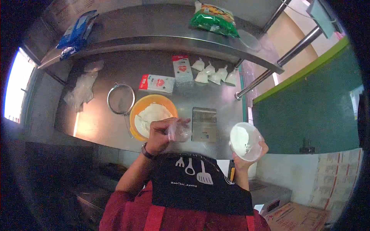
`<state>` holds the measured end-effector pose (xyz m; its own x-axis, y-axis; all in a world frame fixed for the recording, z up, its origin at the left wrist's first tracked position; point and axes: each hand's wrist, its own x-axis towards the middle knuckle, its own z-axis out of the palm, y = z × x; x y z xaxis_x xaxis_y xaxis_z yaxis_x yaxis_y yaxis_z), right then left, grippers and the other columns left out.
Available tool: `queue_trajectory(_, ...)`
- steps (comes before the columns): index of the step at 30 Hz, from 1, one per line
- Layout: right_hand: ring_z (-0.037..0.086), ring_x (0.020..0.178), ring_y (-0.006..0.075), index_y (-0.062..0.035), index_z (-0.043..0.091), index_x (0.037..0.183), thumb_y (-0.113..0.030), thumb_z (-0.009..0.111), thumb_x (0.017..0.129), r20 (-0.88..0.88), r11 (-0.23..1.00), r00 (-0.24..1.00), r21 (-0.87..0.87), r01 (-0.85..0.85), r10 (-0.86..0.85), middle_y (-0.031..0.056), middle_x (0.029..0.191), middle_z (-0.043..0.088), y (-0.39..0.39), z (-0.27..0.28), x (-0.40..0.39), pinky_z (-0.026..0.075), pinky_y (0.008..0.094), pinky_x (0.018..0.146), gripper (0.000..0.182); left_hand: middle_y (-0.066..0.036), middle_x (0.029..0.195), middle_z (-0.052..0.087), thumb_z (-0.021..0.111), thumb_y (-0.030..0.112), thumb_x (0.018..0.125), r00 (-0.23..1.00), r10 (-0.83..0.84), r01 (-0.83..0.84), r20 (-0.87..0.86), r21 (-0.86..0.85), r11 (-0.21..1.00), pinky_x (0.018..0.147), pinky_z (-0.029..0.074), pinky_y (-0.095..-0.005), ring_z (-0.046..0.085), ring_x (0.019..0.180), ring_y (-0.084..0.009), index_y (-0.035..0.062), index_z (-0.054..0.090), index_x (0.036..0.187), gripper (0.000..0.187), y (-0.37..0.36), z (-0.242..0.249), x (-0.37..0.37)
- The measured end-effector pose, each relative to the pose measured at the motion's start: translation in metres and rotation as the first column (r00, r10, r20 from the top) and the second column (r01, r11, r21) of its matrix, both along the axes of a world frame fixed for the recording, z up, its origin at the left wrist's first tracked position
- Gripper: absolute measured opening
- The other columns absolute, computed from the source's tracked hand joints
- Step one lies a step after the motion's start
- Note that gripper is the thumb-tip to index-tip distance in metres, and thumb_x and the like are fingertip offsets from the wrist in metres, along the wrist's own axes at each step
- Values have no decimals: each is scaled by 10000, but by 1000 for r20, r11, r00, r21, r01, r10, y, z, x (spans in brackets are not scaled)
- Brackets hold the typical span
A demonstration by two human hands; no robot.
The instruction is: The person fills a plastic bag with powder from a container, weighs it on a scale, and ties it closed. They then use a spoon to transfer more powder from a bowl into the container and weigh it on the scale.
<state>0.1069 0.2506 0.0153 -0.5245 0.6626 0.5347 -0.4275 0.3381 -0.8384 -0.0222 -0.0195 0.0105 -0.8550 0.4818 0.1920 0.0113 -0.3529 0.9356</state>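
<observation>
My left hand (159, 134) is closed on a thin, clear plastic bag (180, 132), held over the counter between the yellow bowl and the scale. What is inside the bag, if anything, I cannot make out. In my right hand (243, 163) is a translucent plastic tub (252, 148), tilted, with white powder in it. The yellow bowl (172, 104), just beyond my left hand, contains a mound of white powder (154, 114). A flat digital scale (204, 122) lies between my two hands.
Left of the bowl lies a round sieve (121, 99). Behind stand two red-and-white packets (157, 83) and several tied bags of white powder (216, 74). Crumpled clear plastic (81, 90) lies at the left. A metal shelf (154, 37) overhangs the back, carrying a green packet (214, 21) and blue packets (78, 32).
</observation>
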Motion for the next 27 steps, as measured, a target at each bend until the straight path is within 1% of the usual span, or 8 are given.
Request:
queue_trajectory(2, 499, 1196, 365, -164, 319, 1201, -228, 865, 600, 4, 960, 999, 277, -39, 40, 210, 1307, 421, 5, 15, 2, 503, 508, 971, 814, -195, 1205, 630, 848, 240, 668, 996, -55, 45, 64, 147, 988, 964, 500, -419, 610, 1125, -281, -25, 609, 1206, 645, 2, -2, -1)
queue_trajectory(4, 462, 1221, 330, -172, 280, 1259, -235, 865, 609, -173, 992, 980, -88, 85, -100, 163, 1292, 418, 0, 2, -2, 463, 474, 1024, 877, -189, 1194, 636, 846, 269, 681, 995, -22, 17, 97, 52, 999, 964, 501, -420, 609, 1128, -288, -24, 601, 1217, 658, 1, -2, -2)
queue_trajectory(8, 475, 1237, 326, -153, 375, 1219, -397, 604, 807, -169, 857, 937, 379, 349, -306, 128, 1345, 430, -11, -3, -17, 498, 483, 980, 531, -170, 1166, 651, 832, 359, 717, 992, 42, -45, 123, 22, 999, 952, 509, -417, 615, 1120, -303, -20, 594, 1226, 677, 6, -12, 2)
queue_trajectory(10, 483, 1231, 329, -165, 360, 1229, -401, 616, 795, -56, 988, 998, -148, -40, 32, 130, 1345, 423, -23, 0, -17, 511, 474, 962, 556, -165, 1163, 654, 826, 377, 723, 996, 26, -28, 82, 19, 999, 947, 511, -419, 614, 1122, -307, -18, 594, 1227, 681, 7, -18, -1)
queue_trajectory(14, 500, 1188, 384, -183, 255, 1282, -314, 885, 584, -102, 870, 989, 472, 141, -105, 226, 1281, 442, -16, 4, -25, 492, 489, 969, 949, -148, 1160, 660, 827, 314, 738, 995, -1, -3, 99, 43, 999, 942, 511, -403, 618, 1119, -281, -18, 589, 1236, 645, 5, -15, 3)
queue_trajectory(18, 504, 1171, 372, -179, 264, 1285, -403, 883, 606, -167, 945, 951, 245, -218, 262, 236, 1258, 454, -7, 27, -38, 478, 490, 967, 946, -149, 1174, 656, 828, 201, 722, 998, 5, -4, 68, -12, 1000, 947, 504, -371, 620, 1111, -241, -22, 594, 1232, 604, 8, -10, 5)
queue_trajectory(21, 559, 1089, 359, -78, 414, 1219, -467, 897, 573, 56, 705, 853, 537, -463, 518, 239, 1170, 578, 4, 77, -57, 471, 481, 900, 896, -148, 1193, 650, 810, 100, 692, 997, 6, 2, 72, -111, 994, 951, 496, -343, 624, 1089, -204, -26, 623, 1198, 554, 10, -14, 8)
queue_trajectory(27, 600, 1007, 343, -66, 601, 1103, -332, 896, 503, 351, 354, 697, 668, -654, 625, 169, 1151, 646, -4, 134, -83, 469, 444, 871, 720, -127, 1168, 663, 795, 81, 710, 998, -40, 45, 53, -93, 995, 950, 490, -334, 627, 1046, -176, -8, 670, 1141, 458, 18, -8, 14)
